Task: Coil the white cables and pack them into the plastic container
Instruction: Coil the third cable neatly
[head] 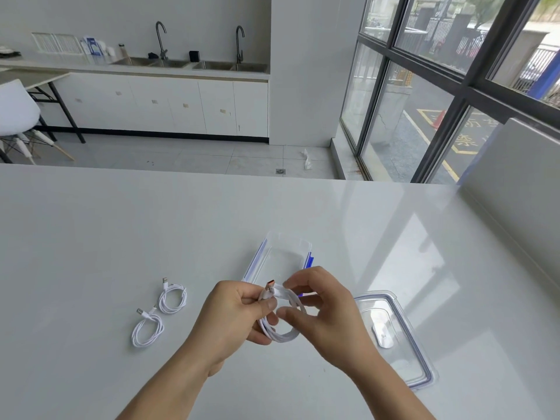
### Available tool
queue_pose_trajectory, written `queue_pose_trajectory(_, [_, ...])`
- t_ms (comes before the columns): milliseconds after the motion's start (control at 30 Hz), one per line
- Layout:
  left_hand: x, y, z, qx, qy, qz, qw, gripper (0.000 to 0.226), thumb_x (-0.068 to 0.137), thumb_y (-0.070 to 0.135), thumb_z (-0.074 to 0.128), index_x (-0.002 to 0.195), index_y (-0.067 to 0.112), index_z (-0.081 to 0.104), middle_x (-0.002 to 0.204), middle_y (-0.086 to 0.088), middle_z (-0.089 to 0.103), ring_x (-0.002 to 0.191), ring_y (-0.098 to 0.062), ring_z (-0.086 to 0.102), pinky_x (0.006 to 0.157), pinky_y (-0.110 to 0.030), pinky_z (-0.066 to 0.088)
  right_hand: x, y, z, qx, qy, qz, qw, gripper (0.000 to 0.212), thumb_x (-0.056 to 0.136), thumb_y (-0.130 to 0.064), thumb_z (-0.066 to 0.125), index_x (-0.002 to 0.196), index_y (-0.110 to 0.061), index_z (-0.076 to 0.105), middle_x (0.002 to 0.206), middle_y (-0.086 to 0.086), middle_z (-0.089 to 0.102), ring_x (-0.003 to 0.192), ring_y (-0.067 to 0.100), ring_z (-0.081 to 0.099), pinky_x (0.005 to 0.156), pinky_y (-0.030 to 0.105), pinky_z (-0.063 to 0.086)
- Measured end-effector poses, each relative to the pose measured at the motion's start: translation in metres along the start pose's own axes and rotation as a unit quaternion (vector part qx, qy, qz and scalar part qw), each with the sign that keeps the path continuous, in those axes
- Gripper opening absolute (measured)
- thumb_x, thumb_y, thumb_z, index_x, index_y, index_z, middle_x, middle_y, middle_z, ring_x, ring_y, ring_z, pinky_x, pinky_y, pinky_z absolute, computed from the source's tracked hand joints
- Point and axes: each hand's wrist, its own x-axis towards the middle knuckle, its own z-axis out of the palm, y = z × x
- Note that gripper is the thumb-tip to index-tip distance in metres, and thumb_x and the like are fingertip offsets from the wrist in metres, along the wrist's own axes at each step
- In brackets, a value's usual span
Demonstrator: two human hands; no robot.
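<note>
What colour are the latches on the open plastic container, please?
Blue latches, clearest in the head view.

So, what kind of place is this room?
Probably an office pantry or break room: a long counter with steel sinks, white cabinets below, and big windows facing a street.

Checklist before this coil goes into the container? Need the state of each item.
1. Grip on held cable: left hand holds the loops and right hand pinches it near the plug. Ok.
2. Loose end secured: the hands hide it. Cannot tell.
3. Container open, lid off. Ok.
4. Lid out of the drop path: it lies flat on the table, right of the container. Ok.
5. Container floor free: the far part looks bare, the near part is behind the hands. Cannot tell.
6. All cables packed: upper coil and lower coil lie on the table to the left. Not ok.
</note>
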Motion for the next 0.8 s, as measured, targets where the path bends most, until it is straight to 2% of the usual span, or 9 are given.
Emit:
queue_pose_trajectory(100, [0.0, 0.001, 0.001, 0.011, -0.007, 0.006, 1.0, 0.02, 0.092, 0.01, 0.068, 0.077, 0.015, 0.08, 0.07, -0.015, 0.075, 0.058, -0.025, 0.069, 0.057, -0.037, 0.062, 0.002, 0.0, 0.005, -0.128, 0.011, -0.07, 0.989, 0.025, 0.078, -0.005, 0.079, 0.096, -0.022, 0.074, 0.095, -0.01, 0.067, 0.085, 0.011, 0.067, 0.073, 0.034, 0.057])
queue_pose_trajectory(233, [-0.002, 0.001, -0.001, 0.021, -0.02, -0.001, 1.0, 0.018, 0.092, 0.011, 0.069, 0.08, 0.018, 0.081, 0.07, -0.013, 0.076, 0.057, -0.022, 0.069, 0.056, -0.034, 0.061, 0.001, 0.005, 0.006, -0.11, 0.042, -0.111, 0.987, 0.016, 0.085, -0.004, 0.078, 0.091, -0.019, 0.08, 0.093, -0.006, 0.069, 0.085, 0.013, 0.069, 0.07, 0.033, 0.056])
queue_pose_trajectory(267, [-0.002, 0.001, -0.002, 0.021, -0.019, -0.003, 1.0, 0.019, 0.092, 0.01, 0.069, 0.079, 0.017, 0.081, 0.069, -0.013, 0.076, 0.056, -0.021, 0.069, 0.055, -0.034, 0.061, 0.0, 0.005, 0.007, -0.067, 0.043, -0.087, 0.993, 0.017, 0.086, -0.004, 0.076, 0.09, -0.021, 0.078, 0.094, -0.007, 0.071, 0.087, 0.013, 0.069, 0.071, 0.029, 0.056])
queue_pose_trajectory(333, [-0.002, 0.001, -0.002, 0.017, -0.01, -0.002, 1.0, 0.02, 0.092, 0.009, 0.069, 0.075, 0.014, 0.079, 0.069, -0.014, 0.076, 0.054, -0.022, 0.068, 0.055, -0.034, 0.061, -0.001, 0.003, 0.007, 0.1, 0.053, 0.02, 0.993, 0.016, 0.088, -0.005, 0.072, 0.088, -0.021, 0.074, 0.098, -0.003, 0.077, 0.09, 0.017, 0.072, 0.075, 0.026, 0.056])
queue_pose_trajectory(400, [-0.002, 0.001, -0.001, 0.013, 0.002, 0.002, 1.0, 0.021, 0.092, 0.009, 0.069, 0.073, 0.013, 0.079, 0.071, -0.016, 0.075, 0.052, -0.021, 0.067, 0.053, -0.033, 0.061, -0.001, 0.003, 0.008, 0.282, 0.075, 0.123, 0.948, 0.006, 0.09, -0.006, 0.069, 0.093, -0.011, 0.071, 0.106, 0.006, 0.079, 0.093, 0.03, 0.075, 0.076, 0.03, 0.059])
queue_pose_trajectory(467, [-0.002, 0.001, -0.001, 0.01, 0.003, 0.007, 1.0, 0.021, 0.092, 0.009, 0.069, 0.075, 0.015, 0.079, 0.071, -0.016, 0.075, 0.052, -0.021, 0.067, 0.053, -0.033, 0.06, -0.002, 0.004, 0.008, 0.365, 0.091, 0.175, 0.91, 0.005, 0.094, -0.006, 0.067, 0.095, -0.001, 0.065, 0.105, 0.017, 0.078, 0.091, 0.041, 0.075, 0.075, 0.035, 0.061])
queue_pose_trajectory(600, [-0.004, -0.001, 0.0, 0.009, -0.022, 0.004, 1.0, 0.017, 0.093, 0.011, 0.068, 0.083, 0.018, 0.081, 0.07, -0.011, 0.075, 0.06, -0.021, 0.069, 0.057, -0.034, 0.061, -0.001, 0.005, 0.002, 0.315, 0.052, 0.211, 0.924, 0.007, 0.094, -0.007, 0.069, 0.086, -0.006, 0.068, 0.092, 0.023, 0.077, 0.076, 0.036, 0.074, 0.068, 0.034, 0.06])
queue_pose_trajectory(733, [-0.003, -0.004, 0.0, 0.011, -0.033, -0.009, 0.999, 0.015, 0.093, 0.013, 0.069, 0.086, 0.019, 0.081, 0.071, -0.009, 0.076, 0.062, -0.02, 0.07, 0.06, -0.036, 0.062, 0.002, 0.008, -0.003, 0.2, -0.003, 0.178, 0.963, 0.004, 0.09, -0.006, 0.074, 0.09, -0.008, 0.07, 0.092, 0.021, 0.074, 0.075, 0.03, 0.076, 0.069, 0.032, 0.061])
queue_pose_trajectory(800, [-0.003, -0.004, 0.0, 0.009, -0.042, -0.014, 0.999, 0.016, 0.093, 0.013, 0.068, 0.086, 0.018, 0.081, 0.072, -0.009, 0.076, 0.063, -0.02, 0.07, 0.06, -0.036, 0.062, 0.002, 0.009, -0.003, 0.173, -0.026, 0.167, 0.97, 0.008, 0.09, -0.005, 0.074, 0.095, -0.01, 0.072, 0.094, 0.017, 0.075, 0.076, 0.025, 0.075, 0.068, 0.028, 0.059])
